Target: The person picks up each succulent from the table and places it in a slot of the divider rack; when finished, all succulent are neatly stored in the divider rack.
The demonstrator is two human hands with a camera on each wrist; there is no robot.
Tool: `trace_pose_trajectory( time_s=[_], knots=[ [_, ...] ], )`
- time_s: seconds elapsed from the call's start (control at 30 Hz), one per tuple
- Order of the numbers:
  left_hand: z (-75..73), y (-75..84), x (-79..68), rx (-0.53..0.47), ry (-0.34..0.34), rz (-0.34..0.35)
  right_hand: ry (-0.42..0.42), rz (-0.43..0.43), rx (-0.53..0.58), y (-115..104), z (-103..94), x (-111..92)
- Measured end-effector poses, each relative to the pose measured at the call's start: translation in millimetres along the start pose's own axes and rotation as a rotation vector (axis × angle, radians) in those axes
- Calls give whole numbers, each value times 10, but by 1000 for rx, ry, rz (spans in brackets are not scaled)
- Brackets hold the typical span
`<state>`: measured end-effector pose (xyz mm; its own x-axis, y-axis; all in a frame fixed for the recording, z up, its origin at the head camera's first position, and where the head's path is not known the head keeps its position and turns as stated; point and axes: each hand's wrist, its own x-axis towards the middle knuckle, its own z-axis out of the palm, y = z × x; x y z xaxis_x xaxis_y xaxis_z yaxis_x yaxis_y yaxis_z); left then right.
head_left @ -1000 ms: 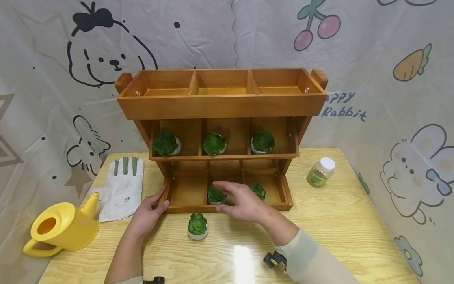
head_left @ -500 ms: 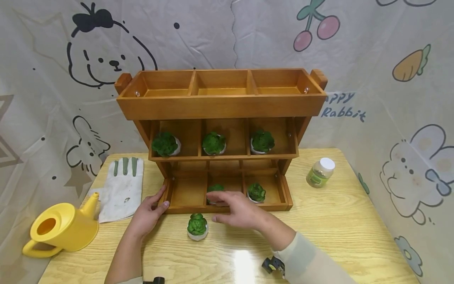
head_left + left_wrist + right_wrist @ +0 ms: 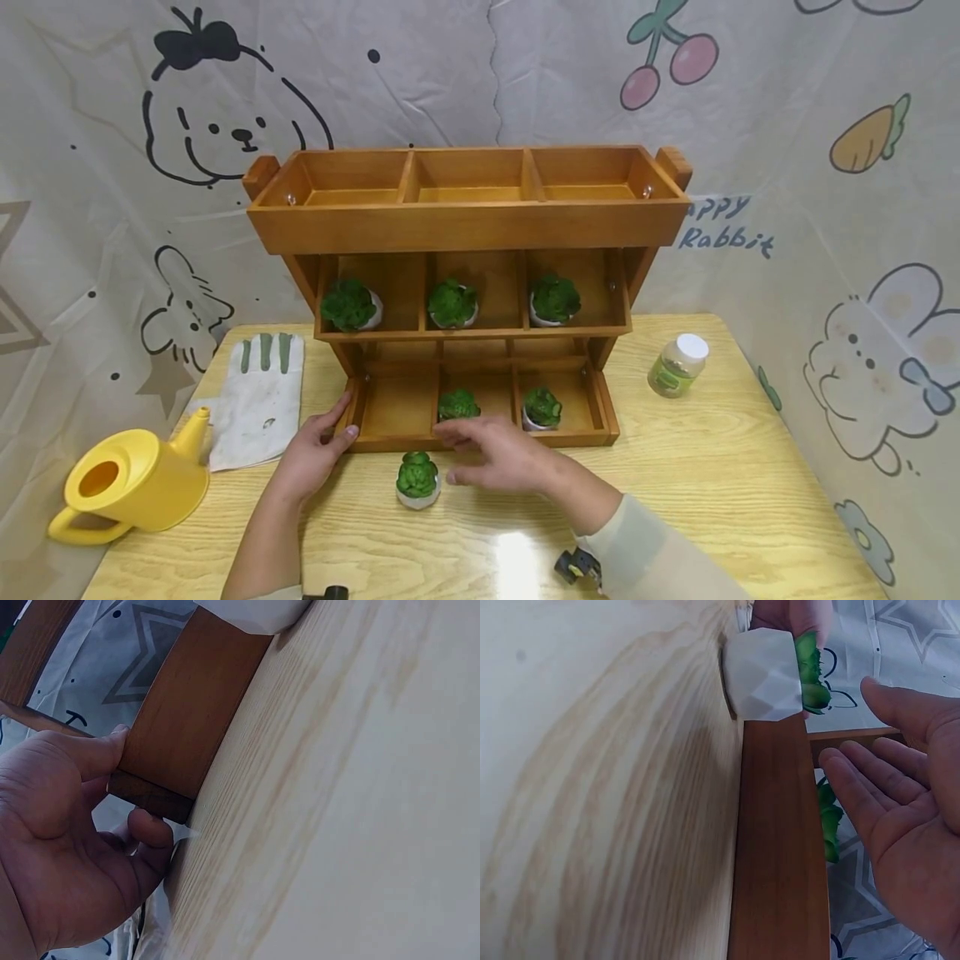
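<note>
A three-tier wooden planter shelf (image 3: 468, 229) stands against the back. My left hand (image 3: 315, 454) grips the left front corner of its bottom tier; in the left wrist view, thumb and fingers lie around the board's end (image 3: 154, 796). My right hand (image 3: 502, 454), fingers fairly straight and holding nothing, hovers before the bottom tier's middle compartment. Partly hidden behind it is a potted succulent (image 3: 459, 403); another potted succulent (image 3: 542, 408) sits in the right compartment. On the table, left of the right hand, stands a succulent in a white faceted pot (image 3: 417, 481), also in the right wrist view (image 3: 765, 675).
Three potted succulents (image 3: 453, 302) occupy the middle tier, one per compartment. A yellow watering can (image 3: 142, 479) and a white glove with green fingertips (image 3: 258, 408) lie to the left. A jar with a white lid (image 3: 678, 367) stands at right.
My right hand has drawn back from the bottom tier toward the table's front, uncovering more of the middle and right succulents. The left hand stays on the shelf corner.
</note>
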<state>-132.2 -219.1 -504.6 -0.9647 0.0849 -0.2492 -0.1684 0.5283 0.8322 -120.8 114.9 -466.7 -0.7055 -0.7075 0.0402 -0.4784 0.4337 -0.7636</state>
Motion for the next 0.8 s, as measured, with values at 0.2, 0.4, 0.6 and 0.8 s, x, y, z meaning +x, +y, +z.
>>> trace_pose_trajectory(
  time_s=[0.2, 0.4, 0.6, 0.8],
  knots=[
    [4, -12, 0, -1, 0, -2, -37, -17, -34, 5, 56, 18],
    [0, 3, -1, 8, 0, -2, -49, -22, -106, 14, 137, 48],
    [-1, 11, -1, 15, 1, -3, -74, 32, -140, -8, 197, 78],
    [5, 17, -5, 1, 1, -4, -99, 30, -165, 0, 250, 125]
  ],
)
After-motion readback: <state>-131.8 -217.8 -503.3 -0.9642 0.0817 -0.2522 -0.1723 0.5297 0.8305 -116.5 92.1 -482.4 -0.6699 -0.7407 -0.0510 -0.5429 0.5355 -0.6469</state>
